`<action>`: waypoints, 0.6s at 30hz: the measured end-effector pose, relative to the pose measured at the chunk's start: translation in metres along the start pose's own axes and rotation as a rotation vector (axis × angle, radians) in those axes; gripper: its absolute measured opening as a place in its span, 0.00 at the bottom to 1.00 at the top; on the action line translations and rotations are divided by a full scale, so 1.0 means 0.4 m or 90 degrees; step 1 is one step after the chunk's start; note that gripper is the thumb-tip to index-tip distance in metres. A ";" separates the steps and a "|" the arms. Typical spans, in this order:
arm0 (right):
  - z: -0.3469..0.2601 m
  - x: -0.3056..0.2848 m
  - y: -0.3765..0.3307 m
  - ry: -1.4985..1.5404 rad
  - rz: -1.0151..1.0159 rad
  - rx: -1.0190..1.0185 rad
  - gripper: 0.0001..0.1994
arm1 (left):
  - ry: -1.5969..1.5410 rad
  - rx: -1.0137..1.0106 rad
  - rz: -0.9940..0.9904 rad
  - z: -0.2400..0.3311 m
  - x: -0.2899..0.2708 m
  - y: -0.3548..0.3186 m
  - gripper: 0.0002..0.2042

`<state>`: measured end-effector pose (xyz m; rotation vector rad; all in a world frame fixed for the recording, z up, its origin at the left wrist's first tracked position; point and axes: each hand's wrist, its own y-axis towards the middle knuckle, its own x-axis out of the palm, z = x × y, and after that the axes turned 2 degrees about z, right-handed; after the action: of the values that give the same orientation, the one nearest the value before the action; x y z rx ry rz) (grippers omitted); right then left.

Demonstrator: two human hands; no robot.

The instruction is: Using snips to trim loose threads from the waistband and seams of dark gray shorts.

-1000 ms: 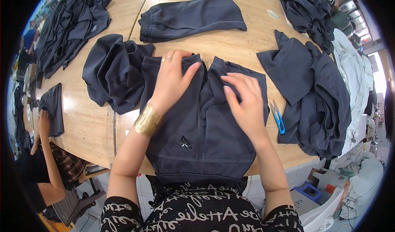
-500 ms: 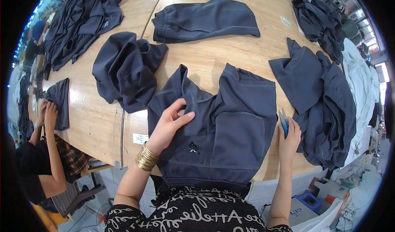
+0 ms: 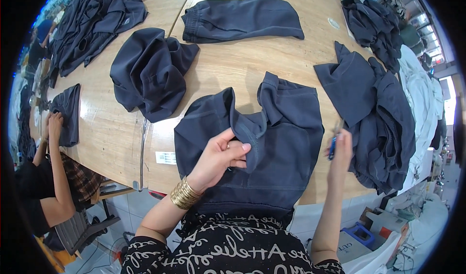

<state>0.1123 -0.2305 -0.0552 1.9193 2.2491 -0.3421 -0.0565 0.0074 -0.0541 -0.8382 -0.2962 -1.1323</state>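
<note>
Dark grey shorts (image 3: pixel 291 152) lie in front of me, waistband toward my body and leg openings away. My left hand (image 3: pixel 218 160), with gold bangles at the wrist, pinches the seam between the legs and lifts a fold of it. Beside the shorts on the right, my right hand (image 3: pixel 342 150) is closed around blue-handled thread snips (image 3: pixel 333 147). Their blades point away from me and look blurred. The snips are apart from the shorts, close to a heap of dark garments (image 3: pixel 388 123).
A folded dark garment (image 3: pixel 247 19) lies at the far middle, a crumpled one (image 3: pixel 148 75) left of the shorts. Another heap (image 3: pixel 97 24) covers the far left. A small printed label (image 3: pixel 165 158) is near the table edge. At left, a co-worker's hands (image 3: pixel 55 123) touch a dark garment (image 3: pixel 69 111).
My left hand has moved right and pulled the seam fold over, covering the small emblem on the shorts. My right hand has turned and shifted slightly away from me with the snips.
</note>
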 end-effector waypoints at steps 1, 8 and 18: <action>-0.029 0.038 -0.038 0.049 -0.087 -0.009 0.10 | -0.012 -0.008 -0.035 -0.014 -0.007 0.001 0.15; -0.129 0.187 -0.147 -0.075 -0.287 -0.095 0.19 | 0.037 0.015 -0.021 -0.065 0.039 -0.003 0.23; -0.150 0.294 -0.142 -0.313 -0.304 -0.573 0.12 | 0.563 0.224 0.001 -0.179 -0.002 0.008 0.23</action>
<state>0.0388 -0.1105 -0.0259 0.7535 1.9666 0.1358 -0.0679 -0.0431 -0.1040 0.0147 0.2411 -1.2933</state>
